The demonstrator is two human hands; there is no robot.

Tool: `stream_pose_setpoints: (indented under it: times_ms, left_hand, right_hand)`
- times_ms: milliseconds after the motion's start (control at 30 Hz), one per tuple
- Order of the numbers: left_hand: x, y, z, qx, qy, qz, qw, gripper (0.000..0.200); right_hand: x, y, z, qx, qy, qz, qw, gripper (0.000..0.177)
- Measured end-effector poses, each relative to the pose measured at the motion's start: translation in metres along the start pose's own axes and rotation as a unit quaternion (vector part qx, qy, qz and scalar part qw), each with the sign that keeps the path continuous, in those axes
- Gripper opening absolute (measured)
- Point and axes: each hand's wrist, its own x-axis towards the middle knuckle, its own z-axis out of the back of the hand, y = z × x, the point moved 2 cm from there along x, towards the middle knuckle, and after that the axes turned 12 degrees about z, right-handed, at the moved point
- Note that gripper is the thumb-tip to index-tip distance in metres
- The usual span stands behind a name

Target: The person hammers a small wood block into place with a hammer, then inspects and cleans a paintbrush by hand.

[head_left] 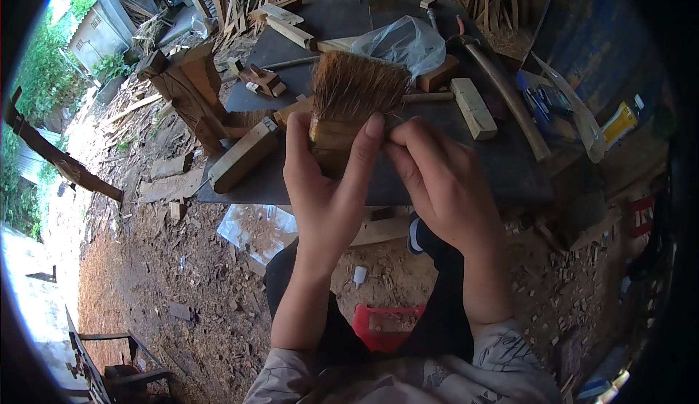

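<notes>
A wide brush [358, 87] with stiff brown bristles and a wooden body is held upright in front of me, bristles pointing up. My left hand [328, 167] grips its wooden base, with the thumb across the near face and the fingers round the left side. At the brush's right edge, my right hand [440, 174] has thumb and forefinger pinched together. A few thin strands stick out near that pinch, but what lies between the fingertips is too small to make out.
On the dark table [520, 174] lie a clear plastic bag [408, 43], a wood block [473, 109], a wooden plane [256, 80], and a long curved handle [506, 98]. A carved wooden piece [193, 87] stands at the left. Below is a red stool [375, 340] on chip-strewn ground.
</notes>
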Motion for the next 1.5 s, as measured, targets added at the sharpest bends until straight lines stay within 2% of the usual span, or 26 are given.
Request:
stream_pose_setpoints:
  times_ms: [367, 467, 667, 867, 967, 1500]
  left_hand:
    - [0.001, 0.0, 0.001, -0.011, -0.002, 0.009, 1.0, 0.028]
    - [-0.001, -0.006, 0.003, 0.003, -0.005, 0.05, 0.999, 0.029]
    - [-0.001, -0.005, 0.003, -0.05, -0.001, 0.069, 0.996, 0.03]
    - [-0.001, -0.001, 0.001, -0.083, 0.015, 0.099, 0.992, 0.031]
    - [-0.001, 0.001, -0.002, -0.1, 0.015, 0.103, 0.99, 0.031]
    - [-0.001, -0.005, 0.004, -0.019, 0.001, 0.061, 0.998, 0.03]
  right_hand:
    - [0.001, -0.003, 0.002, 0.058, -0.086, 0.006, 0.995, 0.01]
    - [-0.001, -0.004, 0.001, 0.055, -0.075, 0.002, 0.996, 0.011]
    - [0.0, -0.001, 0.001, 0.09, -0.089, -0.019, 0.992, 0.01]
    - [0.003, 0.004, 0.004, 0.12, -0.062, -0.029, 0.991, 0.007]
    - [-0.001, 0.006, -0.002, 0.183, -0.054, -0.087, 0.978, 0.009]
    - [0.001, 0.0, -0.009, 0.035, -0.072, 0.003, 0.997, 0.012]
